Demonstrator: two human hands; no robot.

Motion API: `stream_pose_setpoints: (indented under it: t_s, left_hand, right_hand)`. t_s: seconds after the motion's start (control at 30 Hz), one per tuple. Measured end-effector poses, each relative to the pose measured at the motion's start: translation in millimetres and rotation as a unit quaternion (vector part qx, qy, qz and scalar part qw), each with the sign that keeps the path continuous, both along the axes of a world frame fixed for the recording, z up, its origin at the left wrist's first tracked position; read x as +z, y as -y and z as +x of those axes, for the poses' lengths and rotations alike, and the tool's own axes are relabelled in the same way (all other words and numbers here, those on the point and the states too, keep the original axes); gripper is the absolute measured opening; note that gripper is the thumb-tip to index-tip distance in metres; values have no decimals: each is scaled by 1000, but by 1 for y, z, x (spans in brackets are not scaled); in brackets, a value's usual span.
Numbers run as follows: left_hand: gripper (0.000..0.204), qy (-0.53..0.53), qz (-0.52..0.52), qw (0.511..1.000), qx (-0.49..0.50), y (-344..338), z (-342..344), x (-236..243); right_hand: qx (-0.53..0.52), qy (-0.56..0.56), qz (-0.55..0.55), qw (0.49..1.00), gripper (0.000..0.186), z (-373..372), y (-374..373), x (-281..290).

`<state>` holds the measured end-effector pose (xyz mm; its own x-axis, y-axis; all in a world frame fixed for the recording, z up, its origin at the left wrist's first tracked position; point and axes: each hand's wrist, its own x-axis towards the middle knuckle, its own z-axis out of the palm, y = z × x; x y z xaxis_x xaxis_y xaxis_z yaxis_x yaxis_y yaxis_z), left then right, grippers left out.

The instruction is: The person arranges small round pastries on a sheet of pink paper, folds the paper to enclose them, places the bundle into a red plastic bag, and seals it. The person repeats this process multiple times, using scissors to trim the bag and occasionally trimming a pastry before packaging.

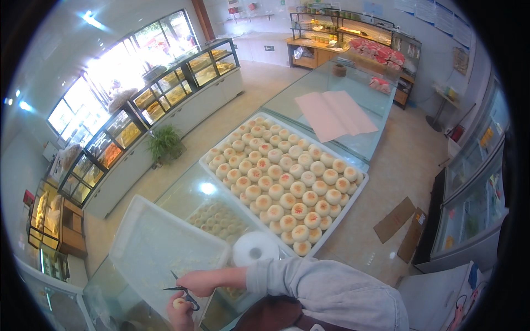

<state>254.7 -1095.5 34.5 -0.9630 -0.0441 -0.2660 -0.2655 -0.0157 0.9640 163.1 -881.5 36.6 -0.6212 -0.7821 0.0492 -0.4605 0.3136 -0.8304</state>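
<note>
My right hand [200,282] reaches in from the lower right over the white tray and is closed on black scissors [189,299]. Their blades stand apart and point left, and the looped handles hang close to my left hand. Low in the picture, my left hand [179,318] is closed around a small pale round bun [179,303], mostly covered by the fingers. Beneath both hands lies the large white tray [160,231], tilted in view, with a few crumbs on it. Right of it, a second white tray [337,234] holds several stacked round buns [287,179] with browned tops, some stamped red.
A white paper roll [255,249] stands between the trays on the glass counter [287,107]. Pink paper [337,115] lies beyond the buns. More buns [217,220] show through the glass. Display cases [160,96] line the left, fridges [469,204] the right; flattened cardboard [394,219] is on the floor.
</note>
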Motion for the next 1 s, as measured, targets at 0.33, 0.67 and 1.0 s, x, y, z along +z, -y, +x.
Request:
stream_pose_setpoints:
  t_s: [0.33, 0.67, 1.0]
  left_hand:
    - [21, -57, 91, 976, 190, 10, -13, 20]
    - [18, -130, 116, 980, 95, 57, -2, 11]
    - [23, -90, 168, 963, 190, 30, -10, 13]
  right_hand:
    - [-319, -4, -115, 941, 64, 3, -6, 35]
    - [-84, -372, -171, 908, 65, -1, -56, 287]
    - [11, -472, -156, 867, 48, 9, -106, 297]
